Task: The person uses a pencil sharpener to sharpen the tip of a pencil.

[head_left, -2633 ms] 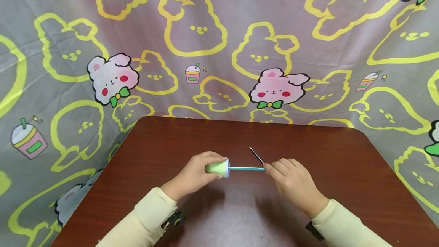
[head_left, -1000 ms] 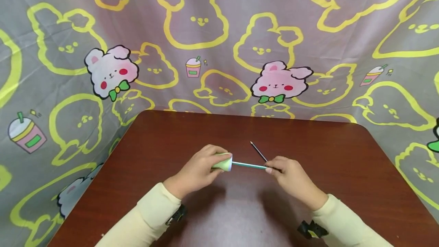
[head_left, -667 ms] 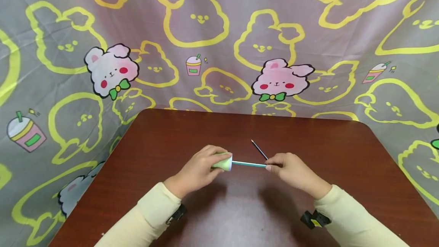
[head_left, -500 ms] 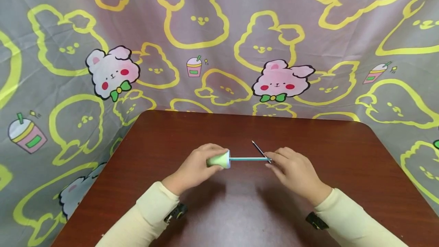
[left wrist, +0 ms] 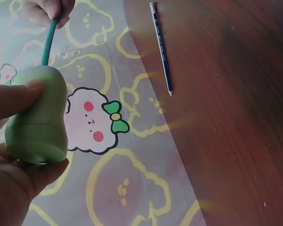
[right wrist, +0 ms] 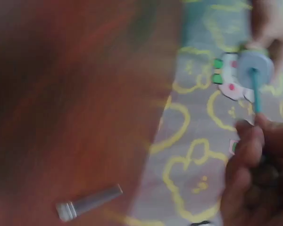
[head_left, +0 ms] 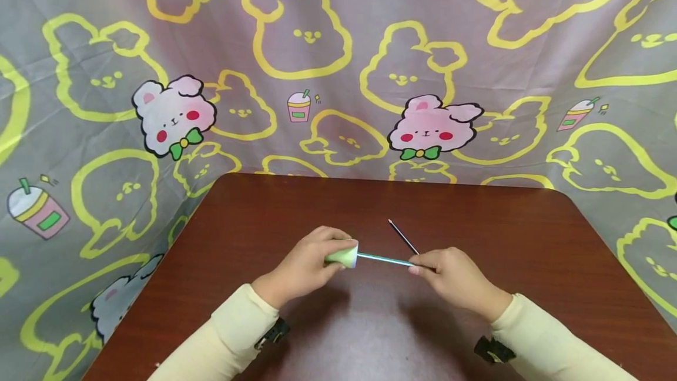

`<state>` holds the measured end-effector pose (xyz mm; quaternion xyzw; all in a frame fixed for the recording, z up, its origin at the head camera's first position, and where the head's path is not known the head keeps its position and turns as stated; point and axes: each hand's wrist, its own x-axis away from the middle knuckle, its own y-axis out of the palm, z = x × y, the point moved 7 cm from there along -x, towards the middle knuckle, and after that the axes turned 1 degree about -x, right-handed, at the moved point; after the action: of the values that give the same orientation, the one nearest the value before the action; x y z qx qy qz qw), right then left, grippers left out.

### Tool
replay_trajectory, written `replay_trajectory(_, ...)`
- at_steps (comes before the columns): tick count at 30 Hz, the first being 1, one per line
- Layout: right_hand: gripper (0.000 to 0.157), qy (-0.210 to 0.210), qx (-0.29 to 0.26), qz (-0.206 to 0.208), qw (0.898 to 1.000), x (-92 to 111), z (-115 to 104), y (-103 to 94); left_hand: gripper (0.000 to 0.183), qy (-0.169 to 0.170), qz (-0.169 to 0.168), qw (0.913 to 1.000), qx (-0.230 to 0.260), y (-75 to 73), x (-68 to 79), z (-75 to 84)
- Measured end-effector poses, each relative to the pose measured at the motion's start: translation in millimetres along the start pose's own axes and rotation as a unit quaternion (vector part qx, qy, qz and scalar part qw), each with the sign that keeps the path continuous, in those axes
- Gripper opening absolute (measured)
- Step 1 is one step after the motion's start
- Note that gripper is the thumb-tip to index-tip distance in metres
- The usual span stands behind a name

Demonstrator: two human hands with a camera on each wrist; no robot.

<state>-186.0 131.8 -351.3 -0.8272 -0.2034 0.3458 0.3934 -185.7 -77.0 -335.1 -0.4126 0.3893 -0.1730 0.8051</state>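
My left hand (head_left: 298, 266) grips a green, pear-shaped pencil sharpener (head_left: 342, 254) on its side, thumb and fingers around the body. Its pale, flat end (right wrist: 262, 68) faces right. A teal pencil (head_left: 383, 259) has its left end in a hole in that face. With thumb and fingers, my right hand (head_left: 460, 278) pinches the pencil's other end, which is hidden in the grasp. Both hands hold these above the table. The left wrist view shows the sharpener (left wrist: 40, 117) close up, the teal pencil (left wrist: 49, 44) running from its far end.
A dark pencil (head_left: 403, 236) lies on the brown table (head_left: 291, 204) just beyond my right hand, its pointed tip away from me. Patterned cloth (head_left: 328, 28) hangs behind the table and along both sides.
My right hand has repeatedly turned at the wrist, its fingers loosening on the teal pencil half a second ago and pinching it again now. The sharpener has stayed in my left hand, tilting slightly.
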Motion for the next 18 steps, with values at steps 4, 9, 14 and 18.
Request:
replay_trajectory(4, 0.016, 0.187, -0.17, -0.105, 0.962, 5.3, 19.4, 10.0, 0.041, 0.037, 0.007, 0.999, -0.024, 0.1, 0.4, 6.3)
replay_trajectory(9, 0.018, 0.12, -0.005, -0.017, 0.993, 1.6, 12.4, -6.1, 0.042, -0.007, 0.003, 0.9999, 0.014, 0.9, 0.9, -1.3)
replay_trajectory(14, 0.022, -0.107, 0.203, 0.148, 0.962, 6.0, -16.0, -18.0, 0.043, -0.076, -0.013, 0.994, 0.077, 3.8, 3.1, -12.7)
replay_trajectory(18, 0.032, -0.226, 0.261, 0.236, 0.908, 13.0, -32.7, -16.2, 0.044, -0.111, -0.017, 0.9861, 0.123, 4.7, 3.7, -16.3)
